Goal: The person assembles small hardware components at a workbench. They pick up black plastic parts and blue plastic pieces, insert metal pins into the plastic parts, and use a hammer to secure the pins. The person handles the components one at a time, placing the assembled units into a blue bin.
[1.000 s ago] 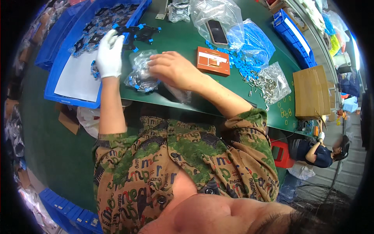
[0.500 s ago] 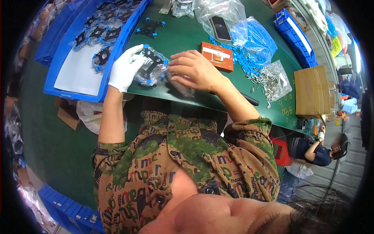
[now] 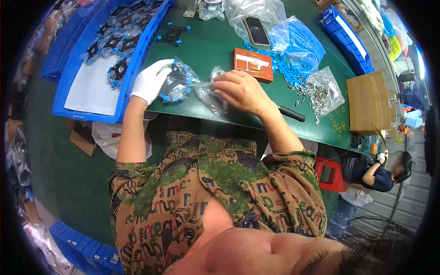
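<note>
A black X-shaped bracket [image 3: 176,81] with blue corner caps lies in clear plastic at the near edge of the table. My left hand [image 3: 149,82], in a white glove, grips its left side between thumb and fingers. To the right of the bracket, crumpled clear plastic [image 3: 211,97] spreads over the table. My bare right hand [image 3: 243,91] has its fingers closed together on the right part of that plastic; the fingertips are partly hidden. Beyond my left hand, another black bracket [image 3: 173,34] with blue caps lies unwrapped on the green table.
A blue tray [image 3: 120,103] at left holds several bagged brackets. An orange-brown box [image 3: 253,65], a phone [image 3: 256,31], loose blue caps [image 3: 289,68], metal pins [image 3: 316,101] and a black-handled tool [image 3: 291,113] lie at right, near a carton [image 3: 369,103]. Another person [image 3: 373,174] works at far right.
My right hand has moved right, away from the bracket, and its fingers are now on the plastic. My left hand has come slightly nearer, and the bracket has turned and lies lower.
</note>
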Available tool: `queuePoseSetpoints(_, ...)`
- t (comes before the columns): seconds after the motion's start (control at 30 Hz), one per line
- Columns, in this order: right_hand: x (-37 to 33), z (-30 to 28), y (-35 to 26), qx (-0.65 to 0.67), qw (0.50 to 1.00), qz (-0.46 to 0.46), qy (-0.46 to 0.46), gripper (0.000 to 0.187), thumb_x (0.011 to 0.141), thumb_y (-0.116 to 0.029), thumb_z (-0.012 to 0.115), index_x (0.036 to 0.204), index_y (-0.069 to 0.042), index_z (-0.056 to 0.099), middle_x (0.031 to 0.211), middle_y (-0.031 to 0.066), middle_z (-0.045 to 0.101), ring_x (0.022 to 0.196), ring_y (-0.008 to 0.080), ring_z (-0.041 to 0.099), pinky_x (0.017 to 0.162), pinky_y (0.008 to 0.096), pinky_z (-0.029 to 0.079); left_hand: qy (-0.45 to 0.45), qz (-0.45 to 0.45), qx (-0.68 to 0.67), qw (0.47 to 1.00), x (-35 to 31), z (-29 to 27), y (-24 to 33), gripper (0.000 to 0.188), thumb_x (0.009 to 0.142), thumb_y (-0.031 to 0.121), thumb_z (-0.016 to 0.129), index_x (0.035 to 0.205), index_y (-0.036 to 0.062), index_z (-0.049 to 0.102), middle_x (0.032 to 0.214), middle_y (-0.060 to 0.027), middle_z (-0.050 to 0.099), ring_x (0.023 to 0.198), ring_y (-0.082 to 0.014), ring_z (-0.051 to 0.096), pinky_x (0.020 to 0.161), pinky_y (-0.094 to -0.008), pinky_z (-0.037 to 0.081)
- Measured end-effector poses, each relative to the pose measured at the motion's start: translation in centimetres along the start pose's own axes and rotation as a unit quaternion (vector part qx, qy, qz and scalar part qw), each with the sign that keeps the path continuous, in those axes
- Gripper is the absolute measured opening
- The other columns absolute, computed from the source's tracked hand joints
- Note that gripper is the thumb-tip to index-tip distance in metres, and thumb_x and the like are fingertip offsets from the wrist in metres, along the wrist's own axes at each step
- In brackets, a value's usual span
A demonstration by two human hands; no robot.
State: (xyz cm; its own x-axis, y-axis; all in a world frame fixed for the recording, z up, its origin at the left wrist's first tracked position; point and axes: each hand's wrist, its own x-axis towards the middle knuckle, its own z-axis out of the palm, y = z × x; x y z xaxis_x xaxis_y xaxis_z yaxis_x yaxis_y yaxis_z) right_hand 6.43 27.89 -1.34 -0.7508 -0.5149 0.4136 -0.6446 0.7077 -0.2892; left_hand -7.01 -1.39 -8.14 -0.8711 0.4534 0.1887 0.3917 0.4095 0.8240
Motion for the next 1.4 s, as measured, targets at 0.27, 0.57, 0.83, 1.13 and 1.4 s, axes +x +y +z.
queuePoseSetpoints(0.27, -0.3, 0.0, 0.0, -0.011, 1.000, 0.015, 0.003, 0.015, 0.093, -0.018, 0.072, 0.105, -0.009, 0.073, 0.102, 0.0060, 0.070, 0.093, 0.0287, 0.067, 0.081, 0.0410, 0.054, 0.059, 0.155, 0.226, 0.960, 0.6, 0.4, 1.5, 0.022, 0.093, 0.024, 0.069, 0.111, 0.0159, 0.078, 0.090, -0.0093, 0.073, 0.080, -0.0328, 0.067, 0.078, -0.0454, 0.052)
queuePoseSetpoints(0.57, -0.6, -1.5, 1.0, -0.039, 0.999, 0.036, -0.006, 0.017, 0.089, -0.014, 0.074, 0.105, -0.009, 0.072, 0.103, 0.0069, 0.072, 0.095, 0.0298, 0.068, 0.083, 0.0410, 0.055, 0.144, 0.233, 0.331, 0.903, 0.4, -0.7, 3.6, 0.021, 0.084, 0.025, 0.077, 0.102, 0.0138, 0.079, 0.089, -0.0050, 0.072, 0.086, -0.0268, 0.068, 0.080, -0.0433, 0.049)
queuePoseSetpoints(0.83, -0.1, -6.1, 11.5, -0.069, 0.977, 0.196, 0.049, 0.023, 0.099, -0.024, 0.065, 0.110, -0.006, 0.074, 0.107, 0.0126, 0.073, 0.101, 0.0355, 0.070, 0.085, 0.0426, 0.057, 0.330, 0.164, 0.134, 0.920, -3.9, -1.9, 2.6, 0.020, 0.092, -0.001, 0.070, 0.112, 0.0019, 0.074, 0.109, -0.0132, 0.074, 0.103, -0.0294, 0.069, 0.096, -0.0407, 0.053)
queuePoseSetpoints(1.13, 4.5, -2.4, 27.6, -0.160, 0.934, 0.319, -0.032, 0.032, 0.099, -0.018, 0.049, 0.119, -0.005, 0.070, 0.118, 0.0231, 0.071, 0.112, 0.0433, 0.066, 0.098, 0.0512, 0.052, 0.294, 0.131, 0.088, 0.943, -1.0, -3.1, 5.9, 0.017, 0.096, 0.000, 0.067, 0.112, -0.0004, 0.074, 0.112, -0.0127, 0.074, 0.104, -0.0260, 0.070, 0.096, -0.0365, 0.054)
queuePoseSetpoints(1.4, 6.8, -1.9, 32.8, -0.192, 0.874, 0.444, 0.041, 0.040, 0.096, -0.028, 0.055, 0.126, -0.007, 0.070, 0.142, 0.0279, 0.059, 0.130, 0.0451, 0.058, 0.108, 0.0581, 0.046, 0.205, 0.074, 0.123, 0.968, 3.6, -4.8, 9.6, 0.020, 0.097, 0.014, 0.068, 0.114, 0.0038, 0.075, 0.114, -0.0140, 0.074, 0.108, -0.0293, 0.070, 0.098, -0.0378, 0.053)
